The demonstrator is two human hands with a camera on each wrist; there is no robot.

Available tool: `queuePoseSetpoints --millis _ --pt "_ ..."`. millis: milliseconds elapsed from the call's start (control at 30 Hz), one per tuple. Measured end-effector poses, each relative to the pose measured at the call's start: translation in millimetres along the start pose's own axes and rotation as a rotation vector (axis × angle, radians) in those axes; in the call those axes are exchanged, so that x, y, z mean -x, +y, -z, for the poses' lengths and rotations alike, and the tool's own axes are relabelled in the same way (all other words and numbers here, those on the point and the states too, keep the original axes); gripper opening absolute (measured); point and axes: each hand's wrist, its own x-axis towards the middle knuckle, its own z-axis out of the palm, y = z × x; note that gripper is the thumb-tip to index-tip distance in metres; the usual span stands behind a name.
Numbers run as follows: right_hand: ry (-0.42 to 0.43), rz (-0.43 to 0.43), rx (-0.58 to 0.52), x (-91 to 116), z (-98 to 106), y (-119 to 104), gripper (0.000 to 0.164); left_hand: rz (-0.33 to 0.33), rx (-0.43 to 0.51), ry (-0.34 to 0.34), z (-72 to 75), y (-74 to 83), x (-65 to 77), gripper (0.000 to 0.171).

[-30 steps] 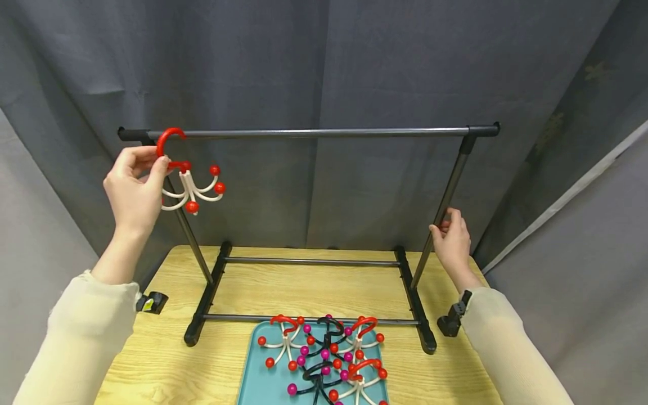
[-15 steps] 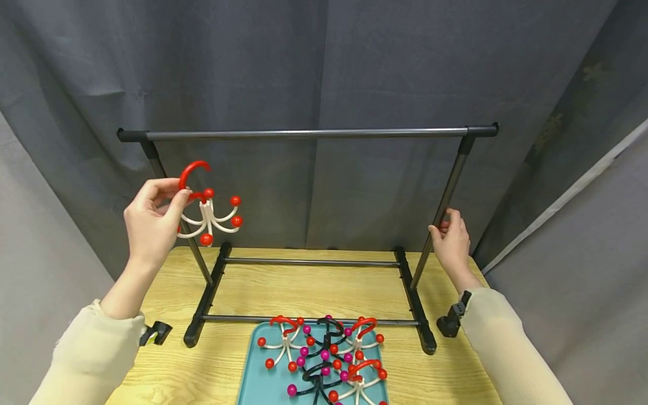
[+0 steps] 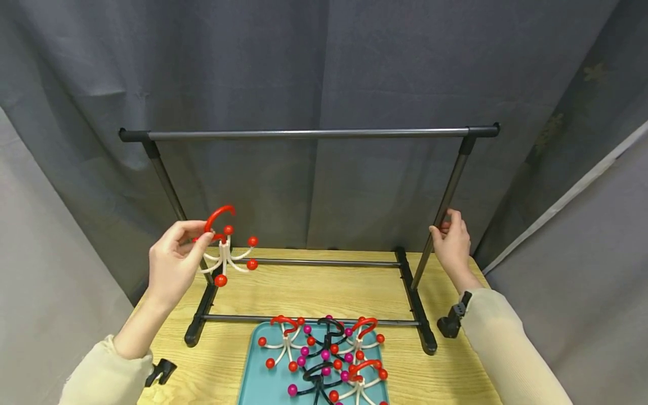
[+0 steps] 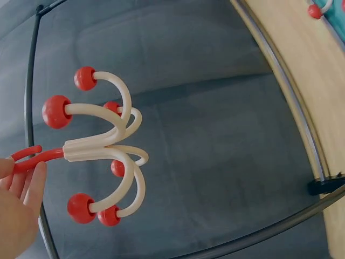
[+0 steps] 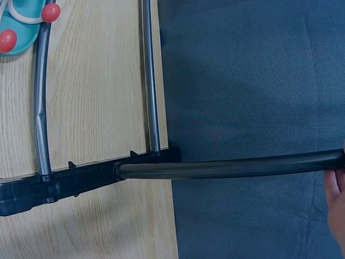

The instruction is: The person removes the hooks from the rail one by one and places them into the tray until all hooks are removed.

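My left hand (image 3: 174, 261) pinches the red hook of a multi-arm hanger (image 3: 224, 250) with white curved arms tipped in red balls. The hanger is upright in front of the rack's left post, well below the top bar (image 3: 309, 134). In the left wrist view the hanger (image 4: 89, 150) lies sideways, with fingers on its red hook. On the other side, my right hand (image 3: 452, 242) grips the right post (image 3: 449, 188) of the dark metal garment rack about midway up. Only part of the right hand (image 5: 337, 208) shows in the right wrist view.
A teal tray (image 3: 260, 388) at the front holds several similar hangers, some white with red hooks (image 3: 287, 340), others black with pink balls (image 3: 319, 382). The rack's black feet (image 3: 202, 315) stand on a wooden table (image 3: 304, 287). Grey curtains (image 3: 405, 67) hang behind.
My left hand has come down and to the right from the top bar's left end, carrying the hanger with it. The right hand stays on the post.
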Motion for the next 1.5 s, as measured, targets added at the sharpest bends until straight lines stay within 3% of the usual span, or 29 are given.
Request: queuePoseSetpoints --millis 267,400,667,900,1133,1267,1500 --pt "0.000 -0.002 0.004 -0.6 2.1 -0.4 0.048 0.090 0.062 -0.101 -7.1 -4.6 34.8 0.022" --pt "-0.001 -0.003 0.006 -0.6 2.0 0.4 0.048 0.105 0.078 -0.158 -10.1 -5.5 49.5 0.020" --pt "0.008 0.005 0.002 -1.1 2.6 1.9 0.048 0.225 0.183 -0.243 -20.5 -5.2 77.5 0.019" --pt "-0.003 0.001 0.003 -0.4 2.1 0.8 0.047 0.289 0.233 -0.348 -26.7 -6.1 98.9 0.016" --pt "-0.008 0.003 0.005 -2.5 2.0 -1.1 0.047 0.343 0.290 -0.496 -30.2 -9.2 114.6 0.014" --pt "-0.010 0.000 0.005 -2.7 0.8 -1.0 0.047 0.412 0.356 -0.592 -30.4 -10.3 123.7 0.015" --pt "-0.006 -0.001 0.007 -2.4 -0.3 -0.6 0.047 0.536 0.359 -0.666 -34.0 -12.9 139.9 0.019"
